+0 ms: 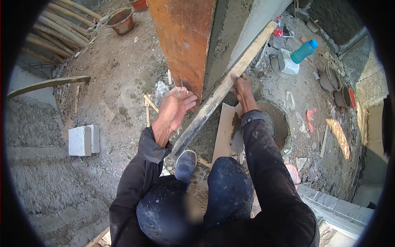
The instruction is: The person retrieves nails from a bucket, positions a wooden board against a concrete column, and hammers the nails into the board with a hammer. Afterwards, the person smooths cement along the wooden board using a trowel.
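Note:
My right hand (242, 88) is wrapped round a long wooden batten (222, 88), grey with mortar along its lower part. The batten slants from lower left to upper right across a column with wet grey mortar (220, 49) on its face. My left hand (177, 105) pinches a thin nail (182, 83) pointing up between thumb and fingertips; the other fingers are loosely curled. Just behind that hand stands an orange-brown board (181, 37), set upright against the column's edge. Between my right forearm and my feet lies a pale board (224, 127) with some mortar on it.
White blocks (80, 141) sit on the ground to the left, and another block (288, 61) with a teal bottle (304, 51) stands at right. A plastic water bottle (278, 33), buckets (120, 21), bamboo poles (61, 29) and a round mortar-filled hollow (275, 125) surround the column. Rubble covers the floor.

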Tool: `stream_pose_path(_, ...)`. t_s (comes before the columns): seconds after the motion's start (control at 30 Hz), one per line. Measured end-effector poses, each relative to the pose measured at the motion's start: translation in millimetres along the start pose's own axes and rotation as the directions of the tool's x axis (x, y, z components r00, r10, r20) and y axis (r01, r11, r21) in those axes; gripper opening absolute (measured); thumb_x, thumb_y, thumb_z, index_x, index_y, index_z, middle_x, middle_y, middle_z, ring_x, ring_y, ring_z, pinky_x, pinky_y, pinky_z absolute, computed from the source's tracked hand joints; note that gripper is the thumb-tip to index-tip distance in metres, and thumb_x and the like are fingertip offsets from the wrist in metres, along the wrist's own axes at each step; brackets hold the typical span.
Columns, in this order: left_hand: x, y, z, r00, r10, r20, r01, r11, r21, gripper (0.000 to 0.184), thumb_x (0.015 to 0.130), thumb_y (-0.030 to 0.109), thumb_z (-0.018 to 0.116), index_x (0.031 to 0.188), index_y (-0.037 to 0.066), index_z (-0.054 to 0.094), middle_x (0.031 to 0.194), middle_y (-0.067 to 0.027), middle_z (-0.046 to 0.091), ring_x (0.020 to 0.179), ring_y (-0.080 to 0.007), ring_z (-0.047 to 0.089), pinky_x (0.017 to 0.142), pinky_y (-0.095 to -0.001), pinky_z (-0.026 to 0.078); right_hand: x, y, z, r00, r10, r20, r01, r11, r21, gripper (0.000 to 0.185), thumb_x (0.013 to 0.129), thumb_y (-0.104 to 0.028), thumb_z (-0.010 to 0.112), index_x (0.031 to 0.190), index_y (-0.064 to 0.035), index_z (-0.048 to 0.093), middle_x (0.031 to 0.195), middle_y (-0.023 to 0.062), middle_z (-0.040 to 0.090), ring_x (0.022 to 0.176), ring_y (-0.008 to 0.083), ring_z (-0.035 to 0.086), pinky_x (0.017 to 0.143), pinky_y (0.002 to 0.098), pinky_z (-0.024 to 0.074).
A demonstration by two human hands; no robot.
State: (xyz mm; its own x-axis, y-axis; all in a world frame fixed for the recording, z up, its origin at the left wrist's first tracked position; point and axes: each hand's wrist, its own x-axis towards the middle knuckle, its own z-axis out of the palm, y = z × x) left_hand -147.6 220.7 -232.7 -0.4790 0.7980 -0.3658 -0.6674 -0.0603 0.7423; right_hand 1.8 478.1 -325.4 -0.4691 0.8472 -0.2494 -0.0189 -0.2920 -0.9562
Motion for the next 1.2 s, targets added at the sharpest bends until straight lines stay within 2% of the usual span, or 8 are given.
stream_pose_path(0.1, -2.6, 0.0, -0.2, 1.0, -0.01, -0.027, 0.01, 1.0, -0.02, 0.025, 0.108, 0.016, 0.059, 0.119, -0.005, 0.053, 0.131, -0.0334, 0.056, 0.127, -0.0457, 0.059, 0.109, -0.0566, 0.05, 1.0, 4.5, -3.1, 0.998, -0.063, 0.007, 0.063, 0.998, -0.003, 0.046, 0.099, -0.018, 0.071, 0.136, 0.004, 0.055, 0.113, 0.0117, 0.071, 0.091, 0.0176, 0.073, 0.066, 0.0313, 0.062)
stream_pose_path(0.23, -1.5, 1.8, -0.9, 1.0, -0.027, -0.015, 0.027, 1.0, -0.008, 0.024, 0.107, 0.013, 0.059, 0.119, -0.006, 0.053, 0.132, -0.0347, 0.056, 0.128, -0.0461, 0.059, 0.109, -0.0562, 0.049, -62.3, -7.0, 33.0, 0.997, -0.053, -0.054, 0.059, 0.991, 0.118, 0.04, 0.1, -0.007, 0.064, 0.135, 0.0067, 0.051, 0.125, 0.0184, 0.065, 0.104, 0.0276, 0.072, 0.078, 0.0406, 0.0674)
stream_pose_path(0.43, 3.2, 4.9, -4.7, 0.999, -0.033, -0.004, 0.033, 0.999, -0.003, 0.023, 0.108, 0.013, 0.058, 0.118, -0.007, 0.053, 0.129, -0.0342, 0.059, 0.124, -0.0462, 0.062, 0.107, -0.0556, 0.051, 32.7, -10.9, -13.6, 0.991, 0.057, -0.124, -0.07, 0.992, -0.104, 0.041, 0.1, -0.01, 0.065, 0.136, 0.0049, 0.054, 0.115, 0.0143, 0.071, 0.091, 0.0254, 0.074, 0.068, 0.0362, 0.0653)
stream_pose_path(0.5, 4.1, 6.3, -5.0, 0.999, -0.037, 0.005, 0.037, 0.999, -0.01, 0.023, 0.108, 0.013, 0.058, 0.118, -0.007, 0.053, 0.13, -0.0354, 0.058, 0.125, -0.0464, 0.061, 0.107, -0.056, 0.05, 15.3, 2.0, -7.5, 0.999, -0.041, 0.029, 0.037, 0.992, 0.124, 0.041, 0.1, -0.011, 0.066, 0.136, 0.0049, 0.054, 0.116, 0.0147, 0.071, 0.091, 0.0242, 0.074, 0.069, 0.0356, 0.0644)
stream_pose_path(0.63, 2.1, 9.6, -0.8, 0.998, -0.061, -0.027, 0.06, 0.998, -0.016, 0.025, 0.109, 0.014, 0.056, 0.119, -0.008, 0.052, 0.134, -0.0391, 0.054, 0.126, -0.0473, 0.06, 0.107, -0.0571, 0.051, -29.8, 13.0, 21.4, 0.997, -0.038, -0.06, 0.045, 0.99, 0.133, 0.041, 0.101, -0.011, 0.066, 0.137, 0.0045, 0.054, 0.118, 0.015, 0.07, 0.093, 0.0228, 0.073, 0.072, 0.0354, 0.0631)
stream_pose_path(0.9, 1.3, 5.8, 1.0, 0.998, -0.058, -0.027, 0.058, 0.998, -0.018, 0.03, 0.109, 0.014, 0.054, 0.125, -0.012, 0.05, 0.136, -0.0411, 0.052, 0.128, -0.0492, 0.059, 0.109, -0.0581, 0.05, 10.5, 1.8, 0.0, 0.996, -0.004, -0.094, -0.008, 0.992, -0.13, 0.033, 0.102, -0.01, 0.064, 0.129, 0.007, 0.056, 0.116, 0.0177, 0.068, 0.097, 0.0237, 0.072, 0.069, 0.0376, 0.0622)
stream_pose_path(0.97, 2.7, 10.3, -1.1, 0.998, -0.042, -0.038, 0.042, 0.999, -0.01, 0.032, 0.108, 0.013, 0.054, 0.127, -0.013, 0.05, 0.136, -0.0411, 0.052, 0.128, -0.0494, 0.059, 0.11, -0.0583, 0.049, -11.8, 0.8, 11.8, 0.996, -0.085, -0.031, 0.087, 0.993, 0.076, 0.032, 0.102, -0.011, 0.065, 0.128, 0.0067, 0.056, 0.113, 0.0161, 0.067, 0.093, 0.0222, 0.071, 0.067, 0.0359, 0.0617)
stream_pose_path(1.2, 5.7, 13.3, -6.2, 0.996, -0.086, -0.026, 0.085, 0.996, -0.02, 0.028, 0.109, 0.015, 0.054, 0.124, -0.009, 0.054, 0.136, -0.039, 0.055, 0.126, -0.0482, 0.06, 0.11, -0.0577, 0.049, -43.1, -33.9, 31.2, 0.991, -0.134, -0.032, 0.136, 0.986, 0.092, 0.034, 0.102, -0.01, 0.063, 0.129, 0.0085, 0.054, 0.112, 0.0166, 0.068, 0.091, 0.0196, 0.071, 0.071, 0.0318, 0.0598)
